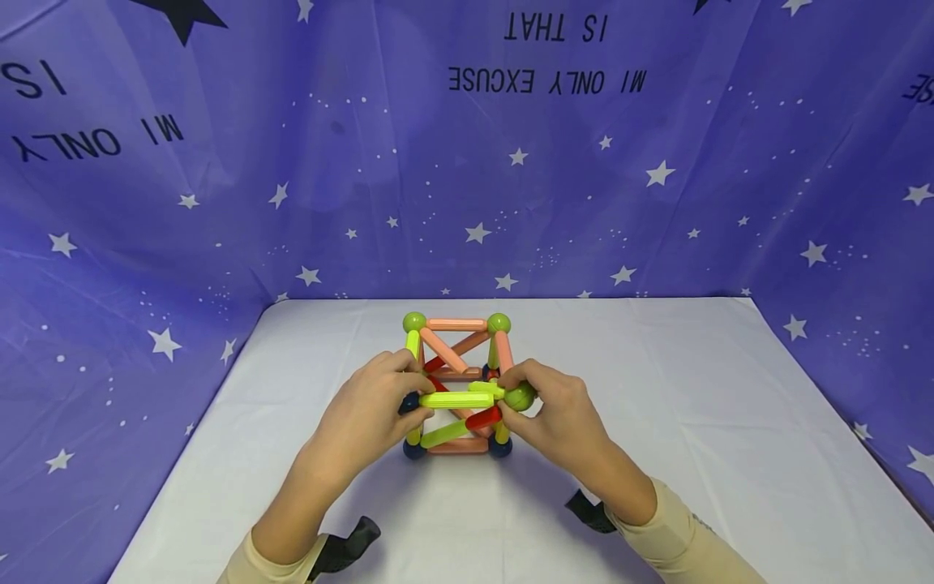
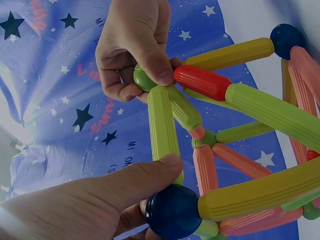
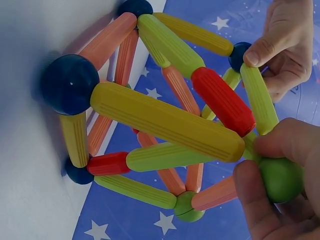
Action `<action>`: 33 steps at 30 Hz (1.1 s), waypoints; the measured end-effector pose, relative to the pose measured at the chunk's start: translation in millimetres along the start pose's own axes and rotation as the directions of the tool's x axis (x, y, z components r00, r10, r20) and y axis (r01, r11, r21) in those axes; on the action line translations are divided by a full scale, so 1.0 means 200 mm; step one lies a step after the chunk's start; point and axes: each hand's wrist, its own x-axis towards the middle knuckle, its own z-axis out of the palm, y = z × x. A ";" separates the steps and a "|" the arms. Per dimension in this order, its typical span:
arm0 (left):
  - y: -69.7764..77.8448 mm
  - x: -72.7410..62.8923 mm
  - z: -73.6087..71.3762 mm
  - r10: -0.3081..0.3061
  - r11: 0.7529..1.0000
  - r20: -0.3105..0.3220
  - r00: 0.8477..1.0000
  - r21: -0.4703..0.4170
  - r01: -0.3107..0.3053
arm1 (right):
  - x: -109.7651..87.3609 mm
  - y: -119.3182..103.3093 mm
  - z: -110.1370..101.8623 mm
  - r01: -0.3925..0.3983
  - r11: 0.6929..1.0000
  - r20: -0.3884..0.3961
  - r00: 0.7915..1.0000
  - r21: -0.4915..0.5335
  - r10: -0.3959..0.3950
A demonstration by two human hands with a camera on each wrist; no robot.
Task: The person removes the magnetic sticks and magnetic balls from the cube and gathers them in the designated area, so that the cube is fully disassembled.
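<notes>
Between my hands stands a box-like frame of magnetic building sticks and balls. My left hand (image 1: 375, 397) pinches a lime-green stick (image 1: 458, 400) at its left end, thumb on the stick, fingers behind the dark blue ball (image 2: 173, 212) there. At the stick's other end, my right hand (image 1: 558, 410) holds a bright green ball (image 3: 281, 180) between thumb and fingers. The tip of a yellow stick (image 3: 167, 121) is close to the right fingers. A diagonal of a red stick (image 2: 204, 82) and a lighter green stick (image 2: 275, 112) crosses the frame's near side.
The frame rests on a white-covered table (image 1: 700, 454), with dark blue balls (image 1: 414, 448) at its near base. Green balls (image 1: 499, 323) and salmon sticks (image 1: 456, 324) form its far top. Behind hangs a purple star-printed cloth (image 1: 467, 186). Black straps (image 1: 350, 547) hang at the wrists.
</notes>
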 end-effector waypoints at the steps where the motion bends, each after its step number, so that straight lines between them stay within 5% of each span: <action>1: 0.00 0.00 0.00 -0.001 1.000 0.001 1.000 0.001 0.001 | 0.00 0.00 0.00 -0.009 1.000 -0.006 1.000 0.008 0.009; 15: 0.00 0.00 0.00 -0.009 1.000 0.000 1.000 -0.006 0.009 | 0.02 -0.02 -0.04 -0.146 0.953 -0.058 0.984 0.265 0.167; 25: 0.00 0.00 0.00 -0.011 1.000 0.004 1.000 -0.001 0.011 | 0.04 0.02 -0.10 -0.234 0.770 -0.027 0.951 0.594 0.309; 33: 0.00 0.00 -0.01 -0.012 1.000 0.013 1.000 -0.006 0.012 | 0.07 0.12 -0.17 -0.243 0.638 -0.041 0.917 0.731 0.397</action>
